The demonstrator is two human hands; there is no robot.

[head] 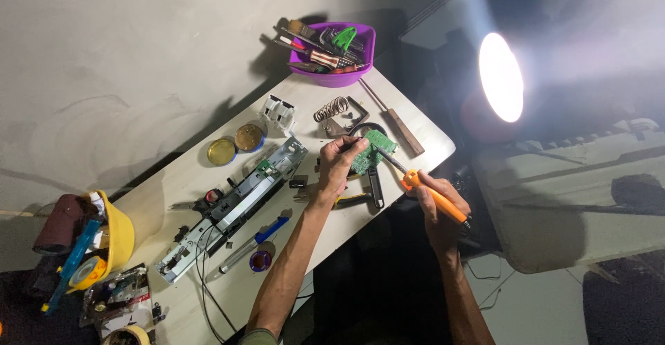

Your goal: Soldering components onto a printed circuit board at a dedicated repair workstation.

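Note:
My left hand point(339, 159) grips a small green circuit board point(374, 149) and holds it just above the white table point(173, 179). My right hand point(438, 203) is closed around the orange handle of a soldering iron point(429, 194). The iron's metal tip points up-left and meets the board's right edge. A black-handled tool point(375, 186) lies on the table under the board.
A purple bowl point(335, 55) of hand tools stands at the far corner, with a coil iron stand point(332, 109) and a wooden-handled tool point(400, 127) nearby. Two round tins point(235, 144), a long opened device chassis point(232, 206), a solder spool point(260, 260) and a yellow bin point(114, 237) lie left. A bright lamp point(500, 76) glares at right.

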